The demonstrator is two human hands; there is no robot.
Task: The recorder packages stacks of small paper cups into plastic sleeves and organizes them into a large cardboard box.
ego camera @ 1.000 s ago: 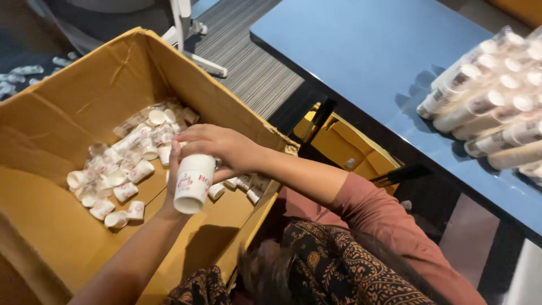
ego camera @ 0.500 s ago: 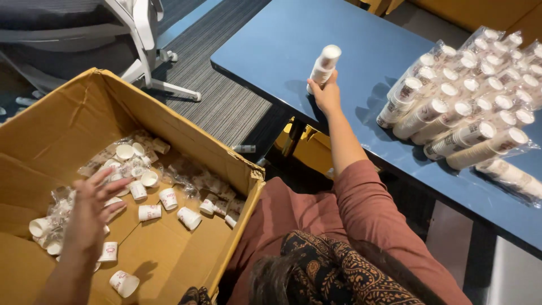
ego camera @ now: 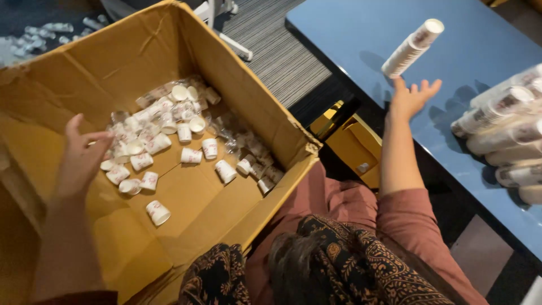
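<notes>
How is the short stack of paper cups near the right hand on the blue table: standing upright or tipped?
Tipped. The stack of cups slants over the blue table, its open rim pointing up-right, just beyond the open right hand.

White paper cups [ego camera: 191, 155] with red print lay in a tan cardboard box [ego camera: 186, 203]; the bench [ego camera: 474, 62] was blue, the sleeve [ego camera: 418, 217] rust-red.

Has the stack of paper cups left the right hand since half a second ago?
Yes. The stack of paper cups now sits apart from the open right hand, farther across the blue table; half a second ago that hand gripped it.
</notes>
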